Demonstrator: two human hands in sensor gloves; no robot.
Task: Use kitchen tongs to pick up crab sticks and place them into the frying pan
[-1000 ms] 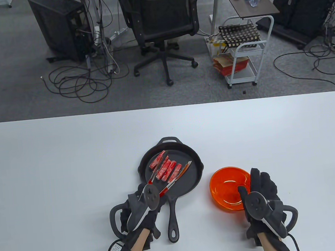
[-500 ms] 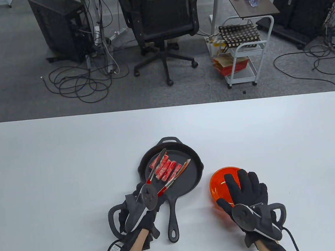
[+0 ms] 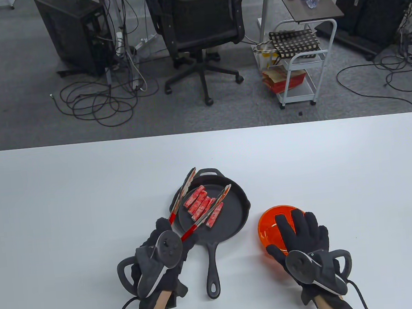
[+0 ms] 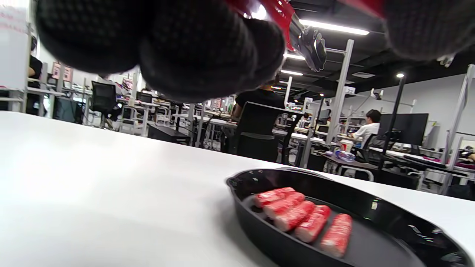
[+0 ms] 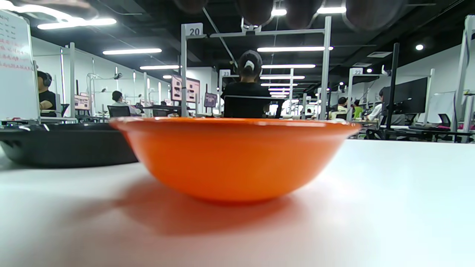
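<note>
Several red-and-white crab sticks (image 3: 202,206) (image 4: 302,220) lie side by side in the black frying pan (image 3: 234,217) (image 4: 374,207) at the table's middle. My left hand (image 3: 164,246) grips the red-handled kitchen tongs (image 3: 196,202) (image 4: 302,37), whose arms are spread wide over the pan's left part with nothing between the tips. My right hand (image 3: 301,236) lies with straight fingers over the near rim of the orange bowl (image 3: 275,228) (image 5: 233,155), which looks empty where it shows.
The pan's long handle (image 3: 211,270) points toward me between my hands. The white table (image 3: 51,213) ends at a far edge, with an office chair (image 3: 197,27), cables and a white cart (image 3: 299,61) on the floor beyond.
My left hand drew back to the left and lifted the tongs, which spread wider over the pan. My right hand turned palm down and came to rest on the orange bowl.
</note>
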